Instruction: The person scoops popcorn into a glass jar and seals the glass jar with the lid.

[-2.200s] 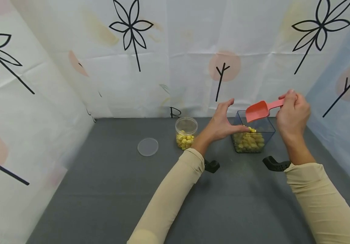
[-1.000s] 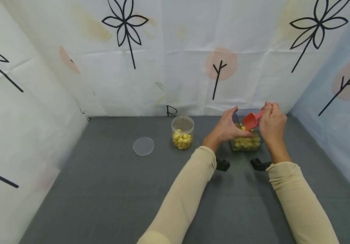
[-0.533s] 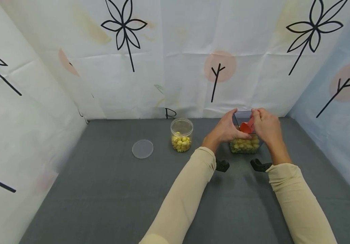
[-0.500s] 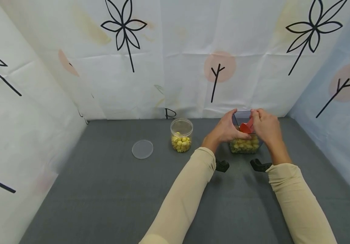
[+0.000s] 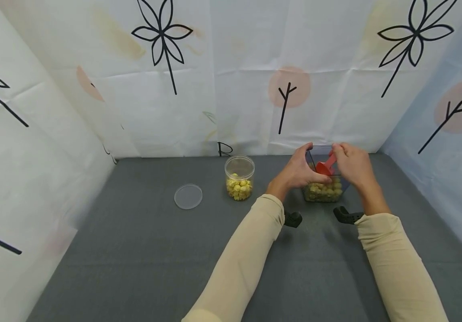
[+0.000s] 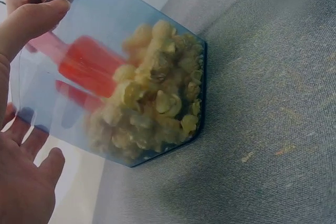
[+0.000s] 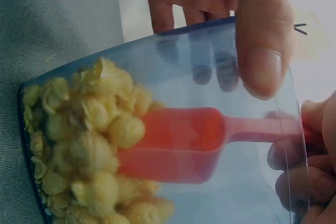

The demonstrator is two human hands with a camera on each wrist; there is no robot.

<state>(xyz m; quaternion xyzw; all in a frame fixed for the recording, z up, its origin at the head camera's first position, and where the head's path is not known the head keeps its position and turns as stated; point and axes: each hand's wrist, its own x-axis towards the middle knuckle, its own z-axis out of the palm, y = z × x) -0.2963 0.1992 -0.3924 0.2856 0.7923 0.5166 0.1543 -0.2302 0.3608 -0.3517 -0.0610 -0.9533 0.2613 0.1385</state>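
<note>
My left hand is curled round the clear blue-tinted square plastic tub of yellow pasta shells on the grey desk. My right hand pinches the stiff, light orange plastic scoop by its handle, its bowl dug into the loose shells.

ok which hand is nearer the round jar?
Left. The left hand grips the square container just right of the round jar; the right hand holds the red scoop farther right.
</note>
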